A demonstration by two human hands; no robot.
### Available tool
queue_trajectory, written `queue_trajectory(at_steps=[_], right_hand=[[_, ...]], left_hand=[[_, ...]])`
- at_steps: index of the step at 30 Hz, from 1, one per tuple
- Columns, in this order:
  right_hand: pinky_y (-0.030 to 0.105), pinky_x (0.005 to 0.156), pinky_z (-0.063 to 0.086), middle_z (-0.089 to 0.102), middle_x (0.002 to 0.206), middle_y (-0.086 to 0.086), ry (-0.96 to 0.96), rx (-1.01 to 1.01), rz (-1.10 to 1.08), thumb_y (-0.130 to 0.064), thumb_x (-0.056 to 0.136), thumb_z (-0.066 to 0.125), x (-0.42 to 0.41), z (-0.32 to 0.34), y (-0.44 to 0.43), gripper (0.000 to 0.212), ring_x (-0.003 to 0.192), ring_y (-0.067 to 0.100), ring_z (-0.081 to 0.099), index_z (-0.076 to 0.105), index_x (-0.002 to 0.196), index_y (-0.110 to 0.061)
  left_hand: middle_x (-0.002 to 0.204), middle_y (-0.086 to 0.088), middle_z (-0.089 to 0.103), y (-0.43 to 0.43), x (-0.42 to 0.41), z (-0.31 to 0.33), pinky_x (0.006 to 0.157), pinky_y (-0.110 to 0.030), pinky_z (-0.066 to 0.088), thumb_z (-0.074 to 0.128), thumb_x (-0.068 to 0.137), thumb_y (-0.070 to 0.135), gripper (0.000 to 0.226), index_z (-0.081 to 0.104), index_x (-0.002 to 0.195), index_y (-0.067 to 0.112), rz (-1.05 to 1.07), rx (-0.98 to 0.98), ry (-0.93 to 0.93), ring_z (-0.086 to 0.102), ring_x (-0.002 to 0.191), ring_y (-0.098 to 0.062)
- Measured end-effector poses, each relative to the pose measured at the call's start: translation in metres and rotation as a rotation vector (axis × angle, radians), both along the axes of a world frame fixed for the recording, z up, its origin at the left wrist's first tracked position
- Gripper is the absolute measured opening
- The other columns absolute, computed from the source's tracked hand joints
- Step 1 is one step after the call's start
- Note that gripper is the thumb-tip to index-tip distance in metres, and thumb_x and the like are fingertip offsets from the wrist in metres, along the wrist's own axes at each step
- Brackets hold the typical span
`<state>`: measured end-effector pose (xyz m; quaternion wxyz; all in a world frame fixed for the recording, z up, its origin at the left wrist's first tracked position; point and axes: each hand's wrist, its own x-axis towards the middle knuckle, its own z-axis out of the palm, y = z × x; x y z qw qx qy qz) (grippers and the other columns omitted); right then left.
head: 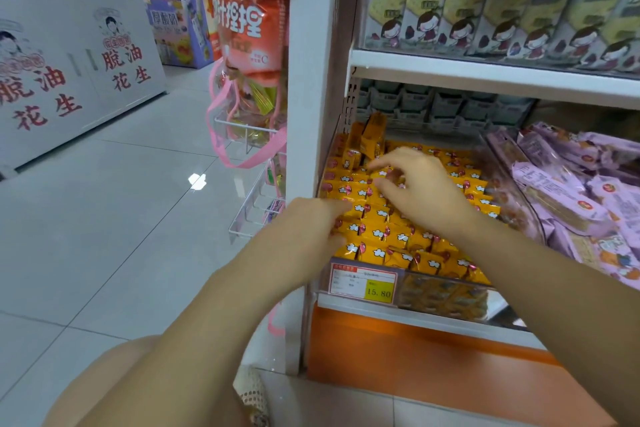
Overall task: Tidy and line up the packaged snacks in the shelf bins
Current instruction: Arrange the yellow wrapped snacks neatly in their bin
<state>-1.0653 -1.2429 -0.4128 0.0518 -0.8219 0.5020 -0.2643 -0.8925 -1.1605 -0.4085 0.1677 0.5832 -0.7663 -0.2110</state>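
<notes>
A price tag (363, 282) is hanging on the bin (446, 298) front. Behind it, the left hand (311, 222) is resting straight-fingered on yellow packets (377, 232) at the left edge. The right hand (420, 187) is hovering mid-bin with fingers curled, its grip unclear. Purple packs (561, 198) are lying just beside the bin's right wall.

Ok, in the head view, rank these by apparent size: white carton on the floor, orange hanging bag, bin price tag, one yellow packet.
1. white carton
2. orange hanging bag
3. price tag
4. yellow packet
Tag and packet are nearest the camera, so real sizes may differ.
</notes>
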Motion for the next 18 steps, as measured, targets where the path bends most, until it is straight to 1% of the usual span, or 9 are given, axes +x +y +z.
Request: queue_trajectory(at_steps=[2, 3, 5, 7, 9, 11, 13, 16, 18], right_hand=[[0.031, 0.098, 0.043, 0.044, 0.138, 0.004, -0.002, -0.020, -0.052, -0.024, 0.092, 0.059, 0.004, 0.002, -0.007, 0.045, 0.117, 0.015, 0.049, 0.047, 0.135, -0.027], [0.032, 0.098, 0.042, 0.036, 0.145, 0.006, 0.023, -0.005, -0.080, -0.025, 0.092, 0.058, 0.007, 0.003, -0.010, 0.053, 0.124, 0.020, 0.046, 0.039, 0.140, -0.030], [0.034, 0.100, 0.042, 0.022, 0.154, 0.007, 0.098, 0.011, -0.110, -0.026, 0.092, 0.058, 0.015, 0.002, -0.018, 0.061, 0.130, 0.027, 0.042, 0.028, 0.145, -0.034], [0.038, 0.102, 0.042, 0.020, 0.155, 0.006, 0.134, -0.003, -0.118, -0.026, 0.091, 0.059, 0.021, 0.001, -0.027, 0.061, 0.132, 0.029, 0.040, 0.031, 0.145, -0.033], [0.037, 0.098, 0.046, 0.040, 0.142, 0.008, 0.082, -0.029, -0.136, -0.023, 0.089, 0.063, 0.022, 0.002, -0.032, 0.051, 0.123, 0.026, 0.048, 0.045, 0.137, -0.025], [0.035, 0.089, 0.050, 0.053, 0.115, 0.004, -0.013, -0.066, -0.155, -0.023, 0.086, 0.067, 0.020, 0.002, -0.033, 0.039, 0.104, 0.021, 0.056, 0.055, 0.123, -0.017], [0.029, 0.079, 0.048, 0.051, 0.098, -0.002, -0.073, -0.077, -0.169, -0.028, 0.085, 0.069, 0.017, 0.001, -0.031, 0.034, 0.092, 0.014, 0.054, 0.059, 0.114, -0.015], [0.028, 0.068, 0.043, 0.050, 0.090, -0.004, -0.070, -0.098, -0.187, -0.039, 0.084, 0.067, 0.015, -0.001, -0.029, 0.027, 0.080, 0.013, 0.052, 0.058, 0.098, -0.018], [0.026, 0.060, 0.038, 0.050, 0.081, -0.004, -0.062, -0.110, -0.202, -0.038, 0.084, 0.067, 0.016, -0.002, -0.031, 0.026, 0.067, 0.012, 0.048, 0.052, 0.084, -0.018]], left_hand=[[0.127, 0.003, 0.061, 0.001, 0.011, 0.005, 0.080, -0.004, 0.043, 0.057, 0.093, 0.013, 0.040, 0.054, 0.132, 0.022, -0.004, -0.009, 0.118, 0.060, 0.105, -0.005], [0.124, 0.007, 0.062, 0.001, 0.016, 0.007, 0.075, 0.001, 0.041, 0.058, 0.093, 0.013, 0.040, 0.055, 0.131, 0.024, 0.003, 0.008, 0.184, 0.059, 0.098, 0.003], [0.113, 0.010, 0.065, 0.001, 0.021, 0.008, 0.073, 0.004, 0.041, 0.058, 0.093, 0.012, 0.036, 0.058, 0.127, 0.024, 0.004, 0.029, 0.271, 0.059, 0.089, 0.010], [0.102, 0.013, 0.066, 0.000, 0.024, 0.008, 0.075, 0.001, 0.044, 0.059, 0.093, 0.012, 0.032, 0.062, 0.122, 0.023, -0.005, 0.029, 0.306, 0.060, 0.088, 0.012], [0.098, 0.014, 0.068, -0.001, 0.026, 0.007, 0.074, -0.001, 0.045, 0.059, 0.092, 0.014, 0.028, 0.064, 0.118, 0.024, -0.013, 0.032, 0.337, 0.062, 0.088, 0.011], [0.096, 0.014, 0.070, -0.002, 0.029, 0.008, 0.075, -0.001, 0.045, 0.060, 0.092, 0.016, 0.025, 0.065, 0.115, 0.025, -0.013, 0.033, 0.353, 0.062, 0.088, 0.010], [0.096, 0.012, 0.071, -0.003, 0.032, 0.008, 0.077, -0.001, 0.045, 0.060, 0.091, 0.018, 0.024, 0.066, 0.113, 0.025, -0.010, 0.033, 0.349, 0.063, 0.088, 0.008], [0.094, 0.011, 0.071, -0.002, 0.032, 0.006, 0.078, -0.003, 0.046, 0.061, 0.091, 0.018, 0.023, 0.066, 0.113, 0.026, -0.007, 0.031, 0.337, 0.064, 0.087, 0.005], [0.091, 0.012, 0.071, -0.003, 0.031, 0.006, 0.079, -0.003, 0.046, 0.061, 0.091, 0.019, 0.022, 0.066, 0.110, 0.028, -0.003, 0.029, 0.331, 0.064, 0.086, 0.006]])
